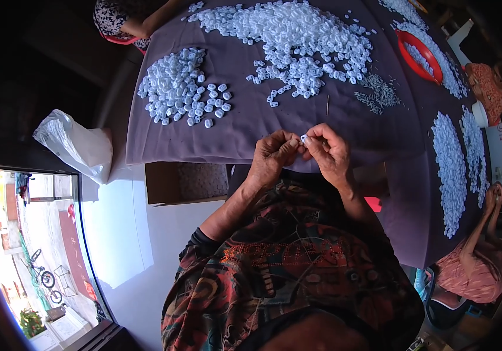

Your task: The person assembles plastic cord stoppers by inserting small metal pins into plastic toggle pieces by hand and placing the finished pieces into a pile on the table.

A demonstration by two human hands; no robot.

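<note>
Over purple cloth (pixel 251 128), both hands (pixel 274 153) (pixel 328 149) pinch one small white piece (pixel 303 138).

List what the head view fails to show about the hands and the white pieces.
- Small white piece: pinched between left hand and right hand; fingertips cover its shape.
- Thin grey bits: too small to identify.
- Red bowl: contents blurred near the rim.

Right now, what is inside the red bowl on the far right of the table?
The red bowl holds a small heap of the same small white plastic pieces. Its bottom is covered by them, so anything underneath cannot be seen.
</note>
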